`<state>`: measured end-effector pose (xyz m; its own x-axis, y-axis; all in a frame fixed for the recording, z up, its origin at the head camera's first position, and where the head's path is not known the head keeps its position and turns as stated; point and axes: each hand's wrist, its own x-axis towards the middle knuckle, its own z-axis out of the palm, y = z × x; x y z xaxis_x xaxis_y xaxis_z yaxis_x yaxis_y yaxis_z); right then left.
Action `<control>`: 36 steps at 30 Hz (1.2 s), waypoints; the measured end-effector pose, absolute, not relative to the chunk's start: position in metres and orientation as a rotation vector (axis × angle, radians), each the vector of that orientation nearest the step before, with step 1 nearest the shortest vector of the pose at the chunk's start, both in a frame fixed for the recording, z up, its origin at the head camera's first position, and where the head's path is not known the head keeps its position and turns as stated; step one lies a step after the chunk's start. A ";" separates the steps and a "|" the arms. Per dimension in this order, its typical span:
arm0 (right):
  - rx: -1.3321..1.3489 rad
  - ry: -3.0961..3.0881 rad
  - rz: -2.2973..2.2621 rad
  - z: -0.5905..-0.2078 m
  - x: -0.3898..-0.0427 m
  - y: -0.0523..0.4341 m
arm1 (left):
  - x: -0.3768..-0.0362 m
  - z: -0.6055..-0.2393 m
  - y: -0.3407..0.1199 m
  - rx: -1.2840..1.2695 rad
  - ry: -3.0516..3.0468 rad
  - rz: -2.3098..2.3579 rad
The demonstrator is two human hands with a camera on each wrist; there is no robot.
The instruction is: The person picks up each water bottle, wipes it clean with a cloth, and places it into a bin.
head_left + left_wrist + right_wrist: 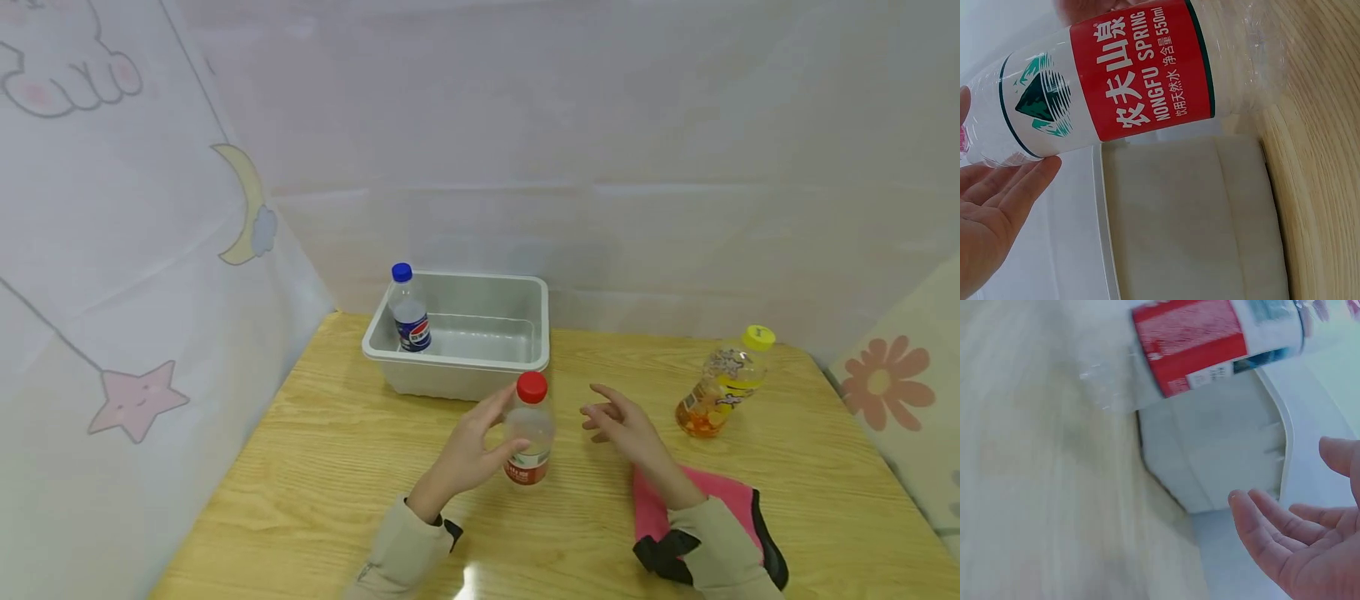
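A clear plastic water bottle (530, 427) with a red cap and a red label stands near the middle of the table, in front of the tray; the left wrist view shows the water bottle (1141, 69) close up. My left hand (472, 448) holds it around the upper part, thumb on the near side and fingers behind. To the right of the bottle, my right hand (622, 425) hangs in the air with loosely bent fingers and nothing in them. In the right wrist view the right hand (1310, 544) is apart from the bottle.
A grey plastic tray (465, 377) sits at the back, with a blue-capped bottle (411, 312) upright at its left end. On the right a yellow-capped bottle (723, 382) holds some orange liquid. A pink and black cloth (723, 492) lies under the right forearm.
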<state>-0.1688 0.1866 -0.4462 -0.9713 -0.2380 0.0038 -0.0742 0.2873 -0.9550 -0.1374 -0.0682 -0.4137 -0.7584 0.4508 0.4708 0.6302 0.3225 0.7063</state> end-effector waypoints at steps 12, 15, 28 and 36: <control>-0.164 2.049 -1.982 -0.438 -0.212 0.154 | -0.136 -0.407 -0.087 -0.944 -2.389 -1.435; -0.145 2.021 -1.982 -0.437 -0.219 0.143 | -0.137 -0.405 -0.093 -0.945 -2.365 -1.425; -0.042 2.002 -2.097 -0.434 -0.227 0.109 | -0.143 -0.378 -0.114 -0.957 -2.208 -1.321; -0.031 1.961 -2.183 -0.439 -0.229 0.103 | -0.151 -0.355 -0.120 -1.020 -2.115 -1.375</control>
